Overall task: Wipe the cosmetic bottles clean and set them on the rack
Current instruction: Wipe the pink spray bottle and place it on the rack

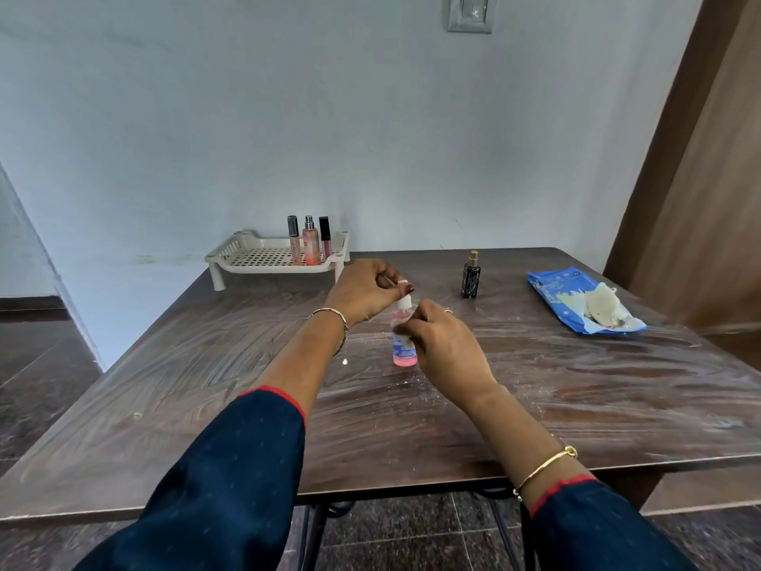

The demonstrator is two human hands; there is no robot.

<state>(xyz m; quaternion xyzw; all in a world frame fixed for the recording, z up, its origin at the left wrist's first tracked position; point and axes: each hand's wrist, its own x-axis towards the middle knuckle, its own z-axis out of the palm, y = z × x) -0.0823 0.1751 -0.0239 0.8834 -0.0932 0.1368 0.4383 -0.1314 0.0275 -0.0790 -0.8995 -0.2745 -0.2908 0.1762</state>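
Note:
A small bottle of pink liquid with a white cap stands upright on the wooden table. My left hand pinches its white cap from above. My right hand wraps around the bottle's body from the right, hiding most of the label. No wipe shows in either hand. A cream perforated rack stands at the table's far left. On its right side stand a slim tube, a pink spray bottle and a black-capped gloss tube. A dark perfume bottle with a gold top stands apart, to the right.
A blue pack of wet wipes lies open at the far right of the table, with a crumpled white wipe on it. The tabletop is streaked with whitish smears. A pale wall rises behind, and a brown door stands at right.

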